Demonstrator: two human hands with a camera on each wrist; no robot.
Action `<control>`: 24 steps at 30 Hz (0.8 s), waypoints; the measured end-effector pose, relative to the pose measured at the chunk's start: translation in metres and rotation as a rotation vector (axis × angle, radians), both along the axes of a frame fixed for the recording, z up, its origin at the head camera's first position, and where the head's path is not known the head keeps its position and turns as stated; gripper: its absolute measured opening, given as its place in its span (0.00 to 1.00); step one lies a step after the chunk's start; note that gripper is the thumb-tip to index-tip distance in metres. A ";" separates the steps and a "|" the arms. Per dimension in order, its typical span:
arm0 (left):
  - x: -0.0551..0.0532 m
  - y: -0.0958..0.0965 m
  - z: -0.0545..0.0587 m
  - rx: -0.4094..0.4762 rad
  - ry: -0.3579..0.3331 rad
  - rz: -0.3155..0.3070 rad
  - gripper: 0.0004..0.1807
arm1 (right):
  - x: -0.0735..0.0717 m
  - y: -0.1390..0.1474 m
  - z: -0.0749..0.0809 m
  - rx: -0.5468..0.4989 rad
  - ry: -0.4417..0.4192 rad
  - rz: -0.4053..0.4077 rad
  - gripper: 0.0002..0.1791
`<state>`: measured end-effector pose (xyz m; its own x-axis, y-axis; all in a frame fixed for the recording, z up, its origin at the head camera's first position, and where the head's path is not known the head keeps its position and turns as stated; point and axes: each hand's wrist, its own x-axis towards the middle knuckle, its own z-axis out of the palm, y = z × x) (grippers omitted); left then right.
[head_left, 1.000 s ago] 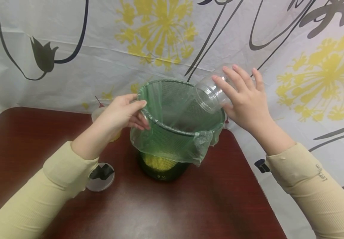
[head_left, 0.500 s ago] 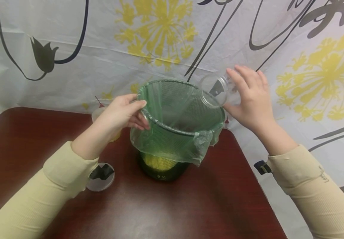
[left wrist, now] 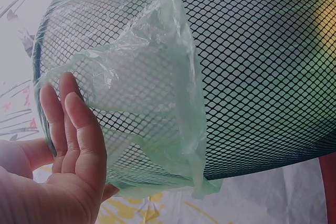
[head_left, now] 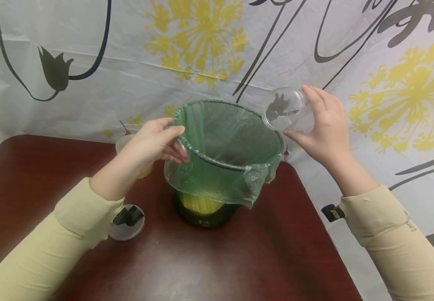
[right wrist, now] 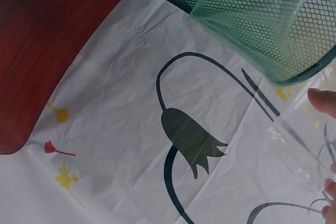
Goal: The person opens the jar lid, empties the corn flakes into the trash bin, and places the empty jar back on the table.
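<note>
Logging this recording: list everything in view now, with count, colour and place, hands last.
table: 1, dark reddish brown, under the work
cloth: white with yellow, dark and red plant prints, behind the table
mesh basket: 1, dark green, yellow showing low down, standing on the table
liner bag: 1, translucent green, inside the basket and folded over its rim
jar: 1, clear, raised at the basket's rim
round disc: 1, clear with a dark patch, on the table
clear item: 1, beyond the disc, mostly hidden; cannot identify
sleeves: 2, pale yellow, on both arms
wrist device: 1, black, at the right cuff
left hand: 1, bare, gripping the basket's rim
right hand: 1, bare, holding the jar
</note>
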<state>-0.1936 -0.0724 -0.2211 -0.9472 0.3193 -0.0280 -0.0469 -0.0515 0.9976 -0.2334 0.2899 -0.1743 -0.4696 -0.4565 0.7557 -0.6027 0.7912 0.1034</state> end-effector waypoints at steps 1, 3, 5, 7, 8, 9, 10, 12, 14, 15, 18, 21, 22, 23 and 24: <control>0.000 0.000 0.000 0.000 0.000 0.001 0.38 | 0.000 0.001 0.000 -0.013 -0.011 -0.004 0.51; 0.000 0.000 0.000 -0.002 0.000 0.001 0.38 | 0.000 0.002 -0.001 -0.038 -0.030 -0.010 0.52; 0.000 0.000 -0.001 0.002 0.003 -0.002 0.39 | 0.000 0.004 -0.002 -0.050 -0.043 -0.016 0.52; -0.001 -0.001 -0.001 0.006 0.008 -0.004 0.39 | -0.001 0.007 -0.004 -0.056 -0.056 -0.021 0.52; -0.001 -0.001 -0.001 0.007 0.009 -0.005 0.39 | -0.001 0.008 -0.004 -0.059 -0.060 -0.022 0.52; -0.001 -0.001 -0.001 0.007 0.011 -0.005 0.39 | -0.001 0.009 -0.005 -0.064 -0.064 -0.023 0.52; -0.001 -0.001 -0.002 0.007 0.012 -0.004 0.39 | -0.001 0.011 -0.006 -0.068 -0.070 -0.027 0.53; -0.002 0.000 -0.001 0.003 0.009 -0.001 0.39 | -0.002 0.013 -0.007 -0.079 -0.085 -0.041 0.53; -0.002 0.000 -0.001 -0.004 0.000 0.003 0.38 | -0.002 0.015 -0.009 -0.091 -0.095 -0.057 0.52; -0.002 0.000 -0.001 -0.006 -0.003 0.005 0.38 | -0.002 0.016 -0.010 -0.100 -0.101 -0.064 0.52; -0.002 0.000 -0.001 -0.007 -0.013 0.011 0.37 | -0.002 0.018 -0.011 -0.126 -0.116 -0.085 0.52; -0.002 0.001 -0.001 -0.004 -0.013 0.012 0.37 | -0.001 0.020 -0.014 -0.153 -0.132 -0.098 0.52; -0.002 0.001 -0.001 -0.003 -0.012 0.010 0.37 | -0.001 0.021 -0.015 -0.160 -0.136 -0.100 0.52; -0.002 0.001 -0.001 -0.003 -0.011 0.009 0.37 | -0.001 0.022 -0.015 -0.169 -0.140 -0.101 0.52; -0.002 0.001 -0.001 -0.004 -0.009 0.007 0.37 | -0.001 0.022 -0.016 -0.177 -0.144 -0.104 0.52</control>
